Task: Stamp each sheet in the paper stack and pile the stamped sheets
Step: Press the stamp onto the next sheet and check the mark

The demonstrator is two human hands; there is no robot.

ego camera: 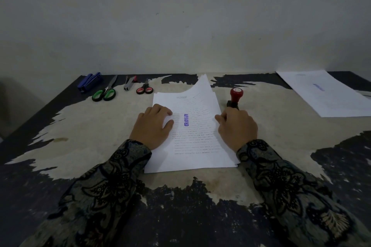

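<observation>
A flat desk (281,146) is seen with its dark coating peeled away in ragged patches over a pale, grainy core. A rectangular paper stack (192,158) of thin printed sheets is laid at its centre; the top sheet (200,104), marked "APPROVED" in blue, is lifted and curled at its far right corner. 1 stamped sheet (325,94) is placed well apart at the far right. The left hand (153,126) is pressed flat on the stack, fingers relaxed. The top sheet's right edge is pinched by the right hand (237,126). Just beyond it, a red round-knobbed stamp (235,97) is stood upright. 2 scissors (105,91), green- and red-handled, are laid at the far left.
</observation>
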